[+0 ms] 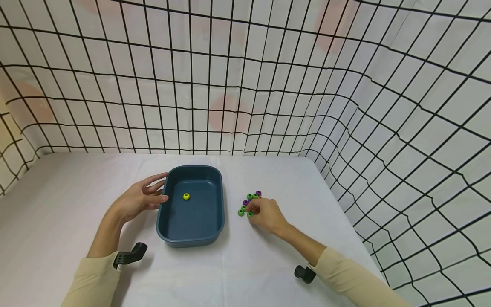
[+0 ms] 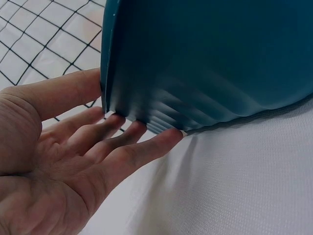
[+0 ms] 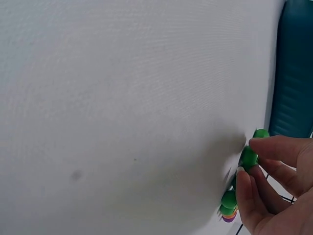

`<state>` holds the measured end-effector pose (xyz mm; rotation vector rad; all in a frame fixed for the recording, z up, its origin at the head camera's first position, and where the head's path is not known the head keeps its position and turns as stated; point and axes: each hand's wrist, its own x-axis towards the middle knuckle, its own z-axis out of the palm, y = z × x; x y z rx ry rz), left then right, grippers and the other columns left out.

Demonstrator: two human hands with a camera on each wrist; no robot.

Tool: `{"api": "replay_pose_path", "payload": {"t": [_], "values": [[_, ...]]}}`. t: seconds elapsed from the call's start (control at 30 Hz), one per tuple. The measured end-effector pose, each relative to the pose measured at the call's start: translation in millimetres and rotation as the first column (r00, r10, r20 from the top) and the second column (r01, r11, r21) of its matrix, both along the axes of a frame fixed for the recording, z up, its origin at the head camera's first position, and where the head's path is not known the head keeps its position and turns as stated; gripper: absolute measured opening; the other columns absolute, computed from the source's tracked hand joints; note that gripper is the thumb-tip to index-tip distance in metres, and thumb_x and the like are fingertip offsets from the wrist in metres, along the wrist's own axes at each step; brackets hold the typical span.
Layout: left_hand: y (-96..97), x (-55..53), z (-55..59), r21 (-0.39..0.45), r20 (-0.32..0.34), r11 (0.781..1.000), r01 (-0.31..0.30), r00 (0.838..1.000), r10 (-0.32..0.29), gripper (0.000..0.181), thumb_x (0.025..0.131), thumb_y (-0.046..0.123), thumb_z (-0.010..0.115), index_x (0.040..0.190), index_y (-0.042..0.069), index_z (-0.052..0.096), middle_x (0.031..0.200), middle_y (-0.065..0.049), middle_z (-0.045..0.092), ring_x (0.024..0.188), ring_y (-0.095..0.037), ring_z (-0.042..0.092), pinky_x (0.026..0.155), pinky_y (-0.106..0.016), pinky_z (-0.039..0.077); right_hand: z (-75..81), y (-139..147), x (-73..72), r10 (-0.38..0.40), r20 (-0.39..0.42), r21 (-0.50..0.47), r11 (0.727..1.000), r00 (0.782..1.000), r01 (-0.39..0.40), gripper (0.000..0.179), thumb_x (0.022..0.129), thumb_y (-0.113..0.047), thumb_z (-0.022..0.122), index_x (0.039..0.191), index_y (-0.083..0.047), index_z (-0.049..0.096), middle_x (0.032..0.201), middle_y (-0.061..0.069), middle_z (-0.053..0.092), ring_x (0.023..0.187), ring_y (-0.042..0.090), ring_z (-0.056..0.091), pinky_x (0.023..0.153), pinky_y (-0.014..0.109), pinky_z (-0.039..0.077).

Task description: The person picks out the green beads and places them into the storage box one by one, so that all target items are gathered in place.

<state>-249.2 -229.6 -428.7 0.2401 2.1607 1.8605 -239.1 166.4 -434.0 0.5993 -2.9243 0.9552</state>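
Observation:
A deep blue rectangular tray stands on the white-covered table, with one yellow bead inside. My left hand holds its left wall; the thumb laps over the rim and the fingertips rest against the outside. Right of the tray lies a small cluster of round beads, green, purple and blue, partly hidden by my right hand. In the right wrist view, that hand's thumb and index finger pinch a green bead low over the cluster, with other green beads beside it.
Black wire mesh backed with white sheeting rises behind the table and along its right side. Black wrist-worn devices project from both sleeves. White cloth covers the tabletop.

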Motion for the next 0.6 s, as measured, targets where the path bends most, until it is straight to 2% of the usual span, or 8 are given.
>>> {"api": "replay_pose_path", "payload": {"t": [0.3,0.6], "values": [[0.0,0.6,1.2,0.002,-0.005,1.0,0.009,1.0,-0.009,0.088,0.093,0.008,0.072,0.163,0.01,0.018,0.165,-0.027,0.02,0.143,-0.05,0.038,0.092,-0.041,0.059,-3.0,0.4,-0.3,-0.01,-0.009,0.006,1.0,1.0,0.01,0.02,0.075,0.005,0.08,0.089,-0.007,0.075,0.084,0.003,0.071,0.078,0.012,0.06,0.072,0.026,0.054],[0.9,1.8,1.3,0.011,-0.004,1.0,0.01,1.0,-0.01,0.086,0.094,0.004,0.069,0.163,0.01,0.018,0.164,-0.027,0.02,0.141,-0.049,0.04,0.093,-0.042,0.059,-6.1,1.4,-0.4,0.0,-0.025,0.011,1.0,1.0,0.0,0.02,0.074,0.005,0.079,0.089,-0.008,0.075,0.083,0.002,0.071,0.078,0.011,0.059,0.072,0.026,0.053]]}}
